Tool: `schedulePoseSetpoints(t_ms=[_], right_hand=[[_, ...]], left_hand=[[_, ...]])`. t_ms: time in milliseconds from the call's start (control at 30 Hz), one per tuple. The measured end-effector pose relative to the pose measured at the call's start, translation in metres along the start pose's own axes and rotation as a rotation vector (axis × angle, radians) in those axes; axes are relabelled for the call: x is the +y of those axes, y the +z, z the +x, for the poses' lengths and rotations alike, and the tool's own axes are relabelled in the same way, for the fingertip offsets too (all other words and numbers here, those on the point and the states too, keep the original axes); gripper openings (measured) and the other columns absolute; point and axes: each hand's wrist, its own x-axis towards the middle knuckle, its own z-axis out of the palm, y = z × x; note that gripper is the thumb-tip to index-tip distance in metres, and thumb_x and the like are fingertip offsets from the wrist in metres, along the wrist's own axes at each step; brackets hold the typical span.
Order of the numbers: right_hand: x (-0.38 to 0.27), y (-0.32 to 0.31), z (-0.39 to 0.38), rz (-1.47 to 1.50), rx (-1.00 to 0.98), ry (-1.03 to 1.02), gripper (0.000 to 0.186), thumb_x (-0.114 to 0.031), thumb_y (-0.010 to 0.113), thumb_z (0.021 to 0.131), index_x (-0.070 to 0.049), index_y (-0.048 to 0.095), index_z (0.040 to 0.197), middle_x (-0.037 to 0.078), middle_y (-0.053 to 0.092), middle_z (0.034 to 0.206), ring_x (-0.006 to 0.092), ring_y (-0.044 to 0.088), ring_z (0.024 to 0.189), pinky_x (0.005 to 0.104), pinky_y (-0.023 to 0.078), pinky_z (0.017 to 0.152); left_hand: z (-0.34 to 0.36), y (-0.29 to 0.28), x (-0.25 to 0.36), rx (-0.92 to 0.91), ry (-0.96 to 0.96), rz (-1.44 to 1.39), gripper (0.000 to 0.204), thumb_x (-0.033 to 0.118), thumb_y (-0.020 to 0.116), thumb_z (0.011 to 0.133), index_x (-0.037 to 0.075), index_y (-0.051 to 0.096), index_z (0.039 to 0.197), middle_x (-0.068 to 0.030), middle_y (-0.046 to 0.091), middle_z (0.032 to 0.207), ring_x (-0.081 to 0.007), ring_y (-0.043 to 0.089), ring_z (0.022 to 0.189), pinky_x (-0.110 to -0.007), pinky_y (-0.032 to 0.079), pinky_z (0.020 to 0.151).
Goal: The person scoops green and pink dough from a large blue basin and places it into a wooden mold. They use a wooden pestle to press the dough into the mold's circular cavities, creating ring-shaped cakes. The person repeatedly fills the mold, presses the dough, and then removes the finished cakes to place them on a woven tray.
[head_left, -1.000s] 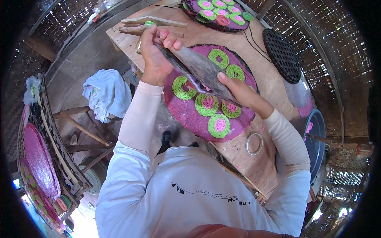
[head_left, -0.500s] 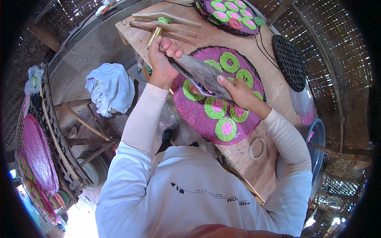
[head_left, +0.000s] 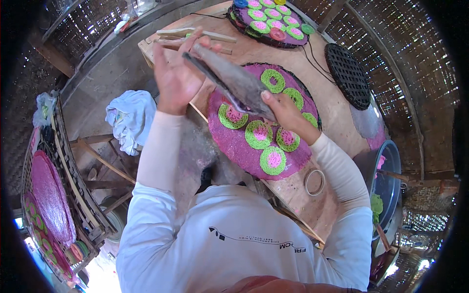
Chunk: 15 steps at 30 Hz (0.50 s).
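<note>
My right hand (head_left: 289, 115) grips the lower end of a long, dark-grey flat wooden piece (head_left: 224, 77), its thumb on top and a purplish slit along the underside. My left hand (head_left: 177, 80) is beside the upper end, blurred, its fingers spread; whether it touches the piece is unclear. Beneath them lies a round tray covered in magenta mesh (head_left: 232, 149), holding several lacy green rings (head_left: 272, 81), some with pink centres. Light wooden slats (head_left: 215, 35) lie at the table's far left edge, partly behind my fingers.
The plywood table (head_left: 332, 127) also holds a second decorated tray (head_left: 266, 17), a black lattice disc (head_left: 346, 73), wires and a pale ring (head_left: 314, 194). A blue tub (head_left: 391, 161) is at right; a white cloth (head_left: 128, 117) and a rack with pink mats (head_left: 51, 195) are at left.
My left hand has loosened from the grey piece and moved left, fingers spreading. The piece's upper end has risen slightly and shifted left, while my right hand keeps its hold.
</note>
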Motion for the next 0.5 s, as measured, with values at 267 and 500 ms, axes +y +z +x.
schedulePoseSetpoints(t_ms=[267,500], right_hand=[[-0.099,-0.026,-0.048,-0.41,0.097,-0.248,0.063,-0.063,0.05,0.074,-0.002,0.063,0.064,0.009,0.051,0.047,0.0211,0.051,0.044,0.0311,0.04,0.045],[-0.091,-0.067,-0.036,0.026,0.773,-1.087,0.038,-0.04,0.054,0.08,-0.003,0.054,0.085,0.002,0.052,0.064,0.0141,0.05,0.053,0.0265,0.039,0.051]], left_hand=[[-0.047,0.033,-0.028,-0.341,0.042,1.497,0.067,0.033,0.071,0.068,0.002,0.043,0.12,-0.0091,0.053,0.114,-0.0217,0.05,0.107,-0.033,0.038,0.092],[-0.053,0.082,-0.065,-0.785,0.32,1.734,0.037,0.025,0.061,0.077,0.005,0.053,0.107,-0.0143,0.057,0.102,-0.0237,0.057,0.092,-0.034,0.044,0.079]])
